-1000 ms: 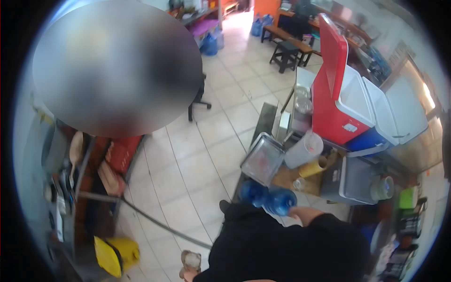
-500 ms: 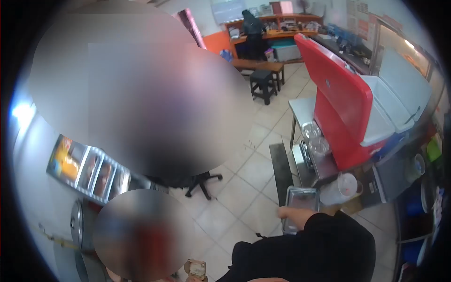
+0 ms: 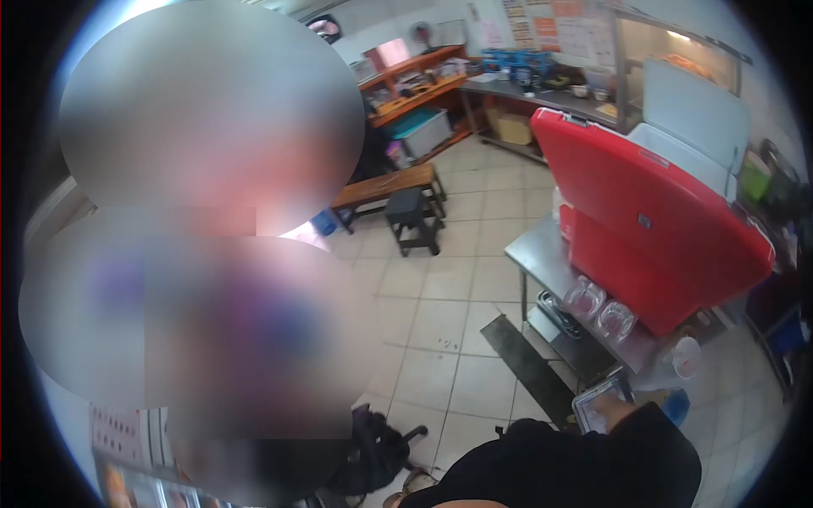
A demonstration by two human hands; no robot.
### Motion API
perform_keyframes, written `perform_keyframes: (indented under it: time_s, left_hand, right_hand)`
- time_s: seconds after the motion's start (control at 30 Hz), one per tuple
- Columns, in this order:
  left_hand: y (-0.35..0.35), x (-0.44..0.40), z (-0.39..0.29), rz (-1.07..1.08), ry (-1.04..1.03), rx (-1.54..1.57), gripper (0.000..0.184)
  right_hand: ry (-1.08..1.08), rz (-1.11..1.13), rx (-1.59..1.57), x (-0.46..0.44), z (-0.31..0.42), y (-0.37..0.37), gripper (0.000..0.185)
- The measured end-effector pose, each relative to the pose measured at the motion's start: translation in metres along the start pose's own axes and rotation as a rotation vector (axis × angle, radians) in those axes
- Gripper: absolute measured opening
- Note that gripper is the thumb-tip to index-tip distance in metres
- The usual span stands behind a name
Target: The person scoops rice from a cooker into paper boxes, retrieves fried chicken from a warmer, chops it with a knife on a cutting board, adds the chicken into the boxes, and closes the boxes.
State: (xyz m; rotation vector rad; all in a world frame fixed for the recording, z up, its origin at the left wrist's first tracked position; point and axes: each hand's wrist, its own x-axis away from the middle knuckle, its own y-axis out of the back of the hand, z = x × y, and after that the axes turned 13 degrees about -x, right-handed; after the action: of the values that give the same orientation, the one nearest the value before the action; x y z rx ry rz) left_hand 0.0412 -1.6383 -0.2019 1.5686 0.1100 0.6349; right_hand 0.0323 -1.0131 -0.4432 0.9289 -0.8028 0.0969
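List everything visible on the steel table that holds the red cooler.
On the steel table sit the red cooler and, beside it, two clear containers. The cooler covers the tabletop behind it, so anything there is hidden; its raised lid also blocks the view inside.

- Wall sheets [image 3: 533, 25], far right: printed rows and orange blocks; wording too small to read.
- Sign [image 3: 115, 433], near left: rows of red characters on white, illegible.
- Red cooler [image 3: 605, 199], right: small badge [image 3: 645, 221] and pale label [image 3: 654, 157], both unreadable.
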Motion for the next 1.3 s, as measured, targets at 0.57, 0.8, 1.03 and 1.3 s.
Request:
perform_keyframes:
  time_s: [0.57,0.8,1.03,1.3]
  left_hand:
    - [0.198,-0.404,-0.282,-0.214,-0.491,0.141,0.037]
    - [0.264,-0.524,-0.458,-0.046,-0.529,-0.02,0.038]
    - [0.276,-0.638,-0.644,-0.045,-0.857,-0.209,0.038]
    - [0.332,-0.665,-0.899,-0.023,-1.241,-0.371,0.039]
  right_hand:
    - [-0.347,0.738,-0.365,-0.039,0.347,0.218,0.035]
    - [0.513,-0.133,-0.722,-0.156,0.51,0.379,0.029]
    - [-0.26,-0.079,-0.329,-0.238,0.466,0.351,0.031]
    - [-0.497,0.116,-0.682,-0.262,0.42,0.162,0.024]
